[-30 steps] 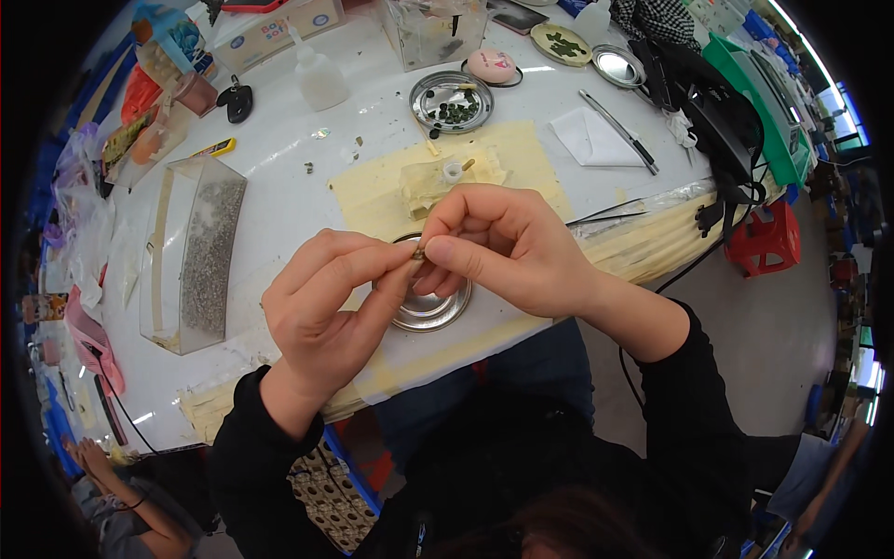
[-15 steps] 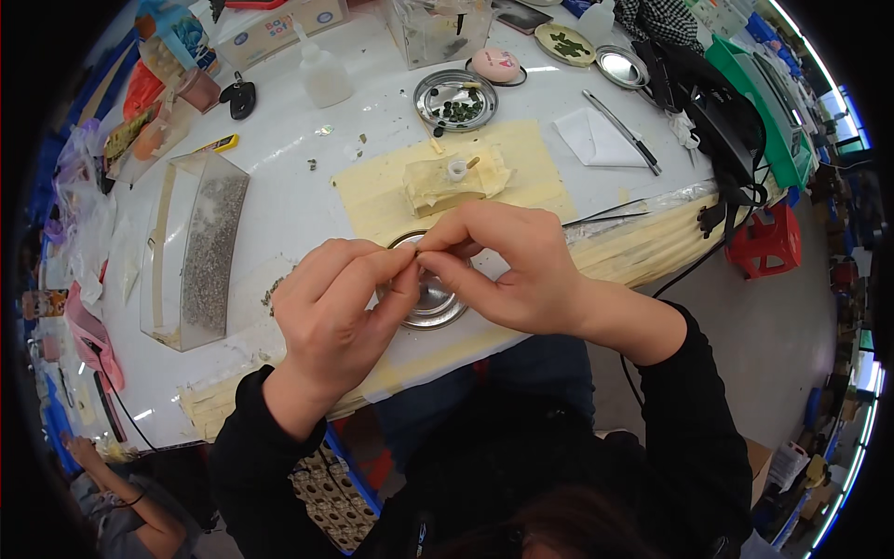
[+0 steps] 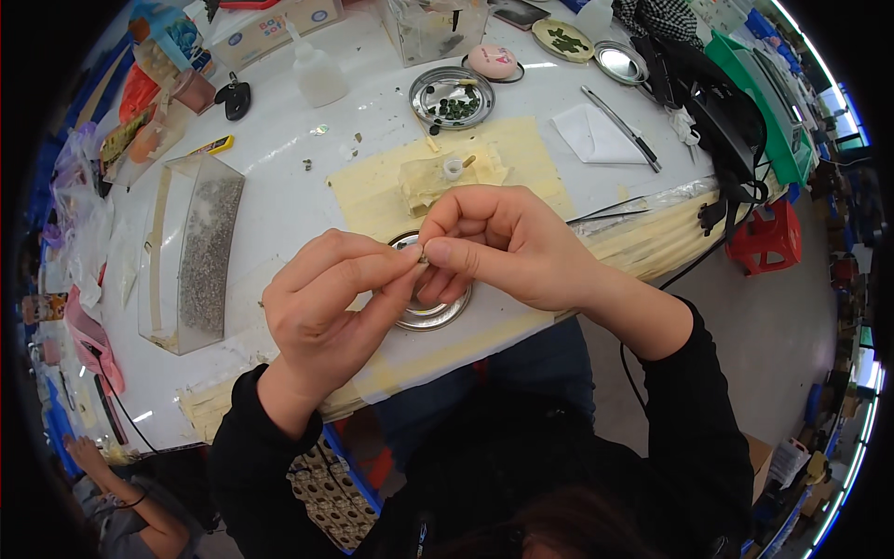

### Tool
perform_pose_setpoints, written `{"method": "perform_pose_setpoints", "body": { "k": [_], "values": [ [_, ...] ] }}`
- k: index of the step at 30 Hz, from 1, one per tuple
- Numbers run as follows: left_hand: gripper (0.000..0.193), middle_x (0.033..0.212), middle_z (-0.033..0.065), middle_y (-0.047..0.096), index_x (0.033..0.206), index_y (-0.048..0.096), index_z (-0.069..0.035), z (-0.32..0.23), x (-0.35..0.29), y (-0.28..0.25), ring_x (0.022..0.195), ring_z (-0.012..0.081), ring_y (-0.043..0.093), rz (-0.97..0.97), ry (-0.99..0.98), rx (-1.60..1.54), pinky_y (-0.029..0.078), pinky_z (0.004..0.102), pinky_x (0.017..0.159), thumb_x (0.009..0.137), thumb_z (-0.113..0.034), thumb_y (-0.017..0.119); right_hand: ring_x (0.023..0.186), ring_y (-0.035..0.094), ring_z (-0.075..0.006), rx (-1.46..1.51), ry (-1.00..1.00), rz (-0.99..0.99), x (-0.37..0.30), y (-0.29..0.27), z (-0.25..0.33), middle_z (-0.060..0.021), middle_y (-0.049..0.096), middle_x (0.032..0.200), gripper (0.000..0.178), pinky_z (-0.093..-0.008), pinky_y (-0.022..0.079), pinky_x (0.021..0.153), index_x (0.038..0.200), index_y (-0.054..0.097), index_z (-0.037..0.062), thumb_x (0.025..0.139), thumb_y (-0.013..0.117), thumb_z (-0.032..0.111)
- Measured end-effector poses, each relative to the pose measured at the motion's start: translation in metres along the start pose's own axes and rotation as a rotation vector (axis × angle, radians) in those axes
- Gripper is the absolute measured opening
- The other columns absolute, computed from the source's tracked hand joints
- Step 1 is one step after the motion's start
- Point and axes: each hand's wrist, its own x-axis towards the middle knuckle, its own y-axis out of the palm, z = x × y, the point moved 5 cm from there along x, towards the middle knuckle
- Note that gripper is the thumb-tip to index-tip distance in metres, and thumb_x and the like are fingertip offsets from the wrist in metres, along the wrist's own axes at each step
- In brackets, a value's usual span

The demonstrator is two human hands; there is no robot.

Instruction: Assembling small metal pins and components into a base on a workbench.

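My left hand (image 3: 326, 303) and my right hand (image 3: 526, 252) meet over the near edge of the table. Thumb and forefinger of each are pinched together at the same spot, around something tiny (image 3: 422, 258) whose kind I cannot make out. Directly beneath them is a round shiny metal dish (image 3: 442, 319), partly covered by the fingers. Just beyond the hands, a block wrapped in yellowish tape (image 3: 419, 191) rests on a pale yellow sheet (image 3: 545, 177). On the block stands a small white cup (image 3: 453, 168).
A metal tray (image 3: 413, 101) of small dark green pieces lies farther back. At left stands a clear box (image 3: 209, 256) of grey grains. Tweezers (image 3: 619, 128) lie on white paper (image 3: 591, 140) at right. A squeeze bottle (image 3: 319, 79) and black bag (image 3: 722, 121) stand behind.
The right hand has turned so its thumb lies across the pinch and its other fingers curl below. Both hands stay together over the dish.
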Motion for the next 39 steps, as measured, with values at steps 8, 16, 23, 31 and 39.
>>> {"method": "perform_pose_setpoints", "body": {
  "k": [8,16,23,31,39],
  "values": [
    [0.017,0.071,0.0069,0.063,0.082,0.069,-0.002,-0.001,-0.003,0.004,0.060,0.0198,0.061,0.001,-0.007,0.184,0.047,0.0282,0.052,0.068,0.002,0.077,0.072,0.068,-0.0130,-1.008,-0.649,-0.154,-0.011,0.010,0.013,-0.0074,0.067,0.081,0.012,-0.0238,0.055,0.065,0.096,0.063,-0.0033,0.085,0.068,0.000],
    [0.021,0.074,0.0091,0.064,0.085,0.070,0.000,-0.009,-0.003,0.002,0.062,0.0194,0.062,-0.005,0.102,0.261,0.048,0.0273,0.055,0.066,0.006,0.076,0.072,0.069,-0.0143,-0.445,-0.298,-0.130,-0.002,-0.001,0.002,-0.0076,0.068,0.079,0.010,-0.0250,0.053,0.061,0.090,0.061,0.0000,0.088,0.067,0.008],
    [0.022,0.074,0.0091,0.065,0.086,0.069,0.000,-0.006,-0.005,0.003,0.062,0.0209,0.062,0.027,0.047,0.264,0.049,0.0272,0.056,0.066,0.007,0.076,0.076,0.064,-0.0087,-0.949,-0.547,-0.108,-0.009,0.007,0.015,-0.0042,0.065,0.082,0.008,-0.0232,0.053,0.069,0.088,0.061,-0.0018,0.089,0.067,0.003],
    [0.019,0.073,0.0065,0.064,0.084,0.071,-0.003,-0.001,-0.003,0.001,0.061,0.0179,0.062,-0.023,-0.009,0.083,0.048,0.0268,0.054,0.068,0.003,0.078,0.080,0.066,-0.0106,-0.251,-0.156,-0.029,-0.002,-0.001,0.000,-0.0040,0.066,0.085,0.010,-0.0232,0.054,0.069,0.096,0.058,-0.0005,0.094,0.062,0.008],
    [0.018,0.074,0.0073,0.065,0.085,0.071,-0.002,-0.001,-0.001,-0.001,0.063,0.0157,0.063,0.001,0.027,-0.005,0.048,0.0252,0.055,0.069,0.005,0.077,0.078,0.066,-0.0108,0.000,0.045,0.071,0.001,-0.002,-0.001,-0.0071,0.068,0.090,0.015,-0.0247,0.056,0.072,0.096,0.059,-0.0011,0.097,0.059,0.014]
  ]
}}
